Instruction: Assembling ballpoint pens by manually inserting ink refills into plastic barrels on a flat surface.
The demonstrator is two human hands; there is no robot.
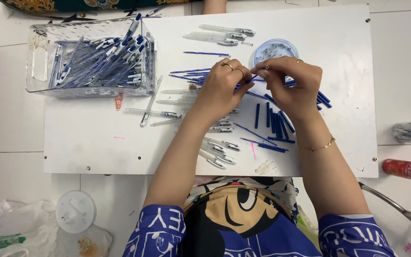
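Over the white board, a blue pen refill is pinched between left hand and right hand, fingertips narrowed for fine alignment.

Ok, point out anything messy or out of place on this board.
One pen sticks up over the rim of the clear bin instead of lying inside. Pink marks stain the white board. Otherwise nothing stands out.

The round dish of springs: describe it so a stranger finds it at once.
On the white board, look past the right hand toward the far edge. The round clear dish sits there, bluish and holding tiny springs; it is the only round thing among straight pen parts.
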